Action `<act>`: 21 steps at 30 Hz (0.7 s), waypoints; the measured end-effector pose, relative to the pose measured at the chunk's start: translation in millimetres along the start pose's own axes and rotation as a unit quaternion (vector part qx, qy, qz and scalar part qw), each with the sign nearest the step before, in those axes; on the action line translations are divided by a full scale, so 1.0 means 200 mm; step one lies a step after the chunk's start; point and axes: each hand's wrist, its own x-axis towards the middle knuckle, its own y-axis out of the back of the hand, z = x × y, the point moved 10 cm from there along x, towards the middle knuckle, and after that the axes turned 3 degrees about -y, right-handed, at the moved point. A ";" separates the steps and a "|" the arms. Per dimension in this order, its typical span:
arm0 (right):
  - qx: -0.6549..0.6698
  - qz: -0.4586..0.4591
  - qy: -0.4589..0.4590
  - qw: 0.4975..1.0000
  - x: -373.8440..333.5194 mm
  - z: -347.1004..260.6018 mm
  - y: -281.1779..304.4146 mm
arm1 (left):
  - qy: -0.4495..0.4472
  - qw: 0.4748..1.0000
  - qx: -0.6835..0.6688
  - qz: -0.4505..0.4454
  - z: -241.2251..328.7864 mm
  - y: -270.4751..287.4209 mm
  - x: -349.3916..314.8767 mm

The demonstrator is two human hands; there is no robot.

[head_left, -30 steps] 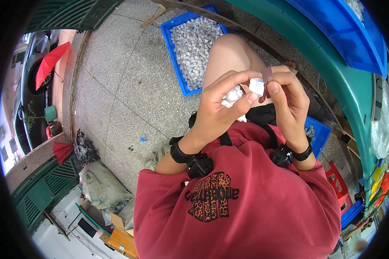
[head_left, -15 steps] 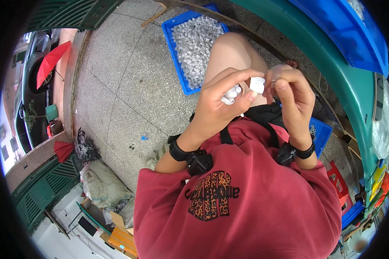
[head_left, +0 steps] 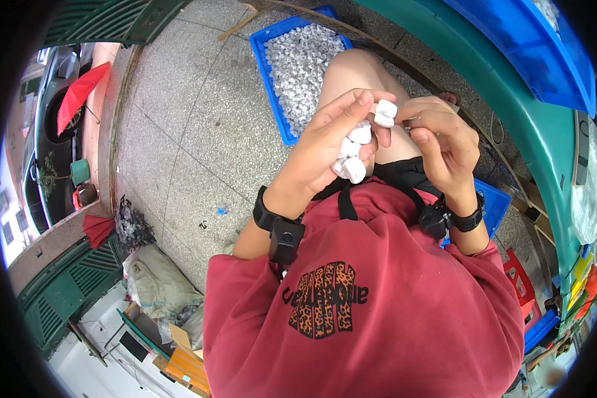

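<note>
Over my lap, my left hand [head_left: 328,136] is turned palm up and cradles several small white plastic pieces [head_left: 353,159]. One more white plastic piece [head_left: 385,113], rounded with a notch, sits up at its fingertips. My left thumb lies along the fingers, off that piece. Close by on the right, my right hand [head_left: 448,139] has thumb and forefinger curled together near the upper piece. A tiny thin bit [head_left: 412,119], maybe metal, shows at the right fingertips; its kind cannot be made out.
A blue tray [head_left: 266,86] full of small white pieces stands on the speckled floor [head_left: 186,126] beyond my knee. Another blue tray [head_left: 496,211] is by my right forearm. A green table frame [head_left: 544,146] curves along the right, with a blue bin [head_left: 530,50] above. Sacks [head_left: 159,282] lie lower left.
My left hand has rolled open, baring the white pieces in its palm, and its thumb has come off the upper piece. My right hand, blurred before, is steadier now.
</note>
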 end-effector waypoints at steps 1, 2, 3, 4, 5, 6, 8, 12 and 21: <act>-0.006 -0.019 0.020 1.000 0.01 -0.01 -0.01 | 0.000 1.000 0.000 0.000 0.00 0.00 0.00; -0.011 -0.038 0.041 0.998 0.01 -0.03 -0.03 | 0.034 0.999 -0.019 0.007 -0.04 0.00 0.01; -0.010 -0.038 0.041 0.998 0.01 -0.03 -0.02 | 0.068 0.997 -0.039 0.013 -0.07 0.01 0.00; -0.009 -0.039 0.037 0.999 0.01 -0.03 -0.02 | 0.067 0.997 -0.039 0.014 -0.08 0.02 0.01; -0.008 -0.039 0.034 0.999 0.01 -0.03 -0.02 | 0.086 0.995 -0.059 -0.008 -0.11 0.01 0.01; -0.008 -0.039 0.034 0.999 0.01 -0.03 -0.01 | 0.105 0.991 -0.079 -0.029 -0.13 -0.01 0.00; -0.004 -0.061 0.016 0.998 0.01 -0.02 -0.02 | 0.102 0.992 -0.074 -0.028 -0.13 0.00 -0.01; 0.062 0.041 -0.112 0.991 -0.03 0.06 0.07 | -0.011 0.999 -0.032 0.005 -0.04 -0.01 -0.02; 0.205 0.005 -0.243 0.948 -0.07 0.12 -0.03 | -0.124 0.988 0.091 0.019 0.11 -0.05 -0.08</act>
